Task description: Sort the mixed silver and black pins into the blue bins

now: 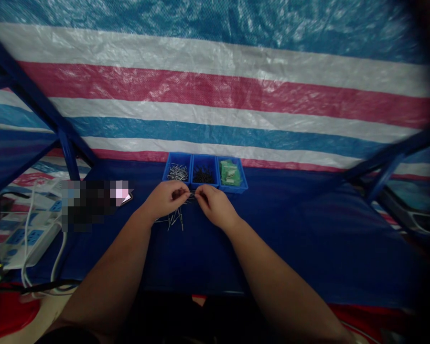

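My left hand (169, 198) and my right hand (215, 204) meet just in front of the blue bins, fingertips pinched close together. Between them shows a thin silvery metal pin (192, 193); its ends are hidden by the fingers. Several loose metal pins (175, 219) lie scattered on the blue table below my left hand. Behind my left hand, the left bin (166, 168) contains a heap of silvery pins (177, 172). Small black parts (202, 176) fill the bottom of the middle bin (204, 160). In the right bin (244, 181) is a green plastic bag (230, 173).
White power strips (32, 243) with cables lie at the left, beside a pixelated area and a phone edge (127, 198). Blue metal frame bars (67, 153) rise on both sides. A striped tarp (215, 91) hangs behind the blue table (290, 229).
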A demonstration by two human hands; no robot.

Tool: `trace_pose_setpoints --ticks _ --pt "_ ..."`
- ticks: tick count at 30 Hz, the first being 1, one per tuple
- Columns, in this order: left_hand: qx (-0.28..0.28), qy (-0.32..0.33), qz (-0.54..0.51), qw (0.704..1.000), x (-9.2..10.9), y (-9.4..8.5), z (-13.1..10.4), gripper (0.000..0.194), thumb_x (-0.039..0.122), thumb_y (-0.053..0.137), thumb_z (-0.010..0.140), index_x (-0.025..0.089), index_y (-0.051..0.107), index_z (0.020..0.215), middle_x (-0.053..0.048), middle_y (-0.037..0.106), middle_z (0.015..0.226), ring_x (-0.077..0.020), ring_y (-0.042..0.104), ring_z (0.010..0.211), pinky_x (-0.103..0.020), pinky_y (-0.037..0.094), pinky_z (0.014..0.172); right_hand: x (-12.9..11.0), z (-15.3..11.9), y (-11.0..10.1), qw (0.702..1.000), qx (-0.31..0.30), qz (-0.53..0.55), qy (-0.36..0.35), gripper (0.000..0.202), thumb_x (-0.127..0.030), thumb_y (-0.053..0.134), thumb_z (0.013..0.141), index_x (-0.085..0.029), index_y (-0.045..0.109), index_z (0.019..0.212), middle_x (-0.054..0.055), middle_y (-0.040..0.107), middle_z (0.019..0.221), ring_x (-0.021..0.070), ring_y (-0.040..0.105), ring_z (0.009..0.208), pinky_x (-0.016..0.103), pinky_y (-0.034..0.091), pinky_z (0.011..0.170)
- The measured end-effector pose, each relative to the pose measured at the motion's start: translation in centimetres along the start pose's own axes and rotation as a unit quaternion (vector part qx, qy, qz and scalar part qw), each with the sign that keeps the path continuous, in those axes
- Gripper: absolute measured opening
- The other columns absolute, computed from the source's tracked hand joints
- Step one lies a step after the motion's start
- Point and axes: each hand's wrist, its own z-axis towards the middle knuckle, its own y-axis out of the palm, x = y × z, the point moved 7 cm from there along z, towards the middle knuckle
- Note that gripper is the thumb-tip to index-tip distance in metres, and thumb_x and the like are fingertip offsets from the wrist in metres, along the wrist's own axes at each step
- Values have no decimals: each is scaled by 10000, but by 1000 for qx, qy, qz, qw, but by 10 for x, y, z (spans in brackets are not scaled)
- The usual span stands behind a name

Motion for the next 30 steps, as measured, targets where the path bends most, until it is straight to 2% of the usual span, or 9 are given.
trace_pose_setpoints --ticks 2,5,7,9,13,16,20,25,30 --pt "38 10 14 999 2 -5 0 127 267 607 923 188 701 892 12 606 699 -111 530 601 -254 409 589 2 -1 -1 999 21 22 10 107 -229 514 995 -197 578 1074 58 684 939 186 645 851 298 481 778" --pt "151 3 25 988 0 -22 -3 158 312 627 927 189 724 942 -7 641 745 -120 547 621 -264 429 600 4 -2 1 999 21 30 28 308 -235 558 970 -193 505 1270 37 681 911 181 644 809 293 482 742" --pt "232 -33 37 971 -8 -33 -7 189 340 633 927 188 739 966 -16 656 749 -125 550 614 -271 440 601 4 -2 6 999 -5 16 30 420 -223 577 954 -184 449 1352 36 684 928 179 645 806 290 480 732" --pt "274 -86 65 956 -20 -39 -11 221 361 636 922 188 751 999 -19 664 736 -133 558 607 -284 448 615 3 -2 12 999 -39 -17 26 411 -210 590 940 -179 481 1336 51 693 977 182 653 848 293 481 753" --pt "231 -175 124 949 -43 -36 -11 298 387 665 885 193 748 1096 -9 668 708 -155 591 629 -305 450 660 4 -1 24 988 -104 -110 43 245 -237 607 932 -187 624 1172 74 699 1063 194 661 918 294 475 782" --pt "210 -183 139 950 -45 -34 -10 249 379 640 894 203 757 1026 3 640 677 -152 587 628 -294 430 644 5 0 28 977 -131 -152 68 178 -285 601 944 -206 660 1092 62 704 1056 183 661 874 276 456 732" --pt "172 -147 133 965 -36 -29 -6 182 315 623 888 197 751 944 11 603 646 -144 557 608 -287 400 615 6 3 30 969 -140 -177 100 151 -302 564 965 -210 666 1028 60 715 1048 188 664 873 274 442 715" --pt "58 -61 84 993 -24 -8 0 136 244 626 880 201 741 939 23 579 632 -133 544 595 -275 396 602 7 3 30 963 -138 -199 114 169 -269 497 989 -206 652 1017 70 717 1051 214 679 884 295 444 710" --pt "14 2 76 997 -15 1 1 151 215 667 859 197 738 991 -25 663 852 -135 581 696 -280 452 662 6 2 21 978 -106 -159 87 148 -258 478 1008 -199 606 1054 74 704 1082 204 674 916 288 451 741"
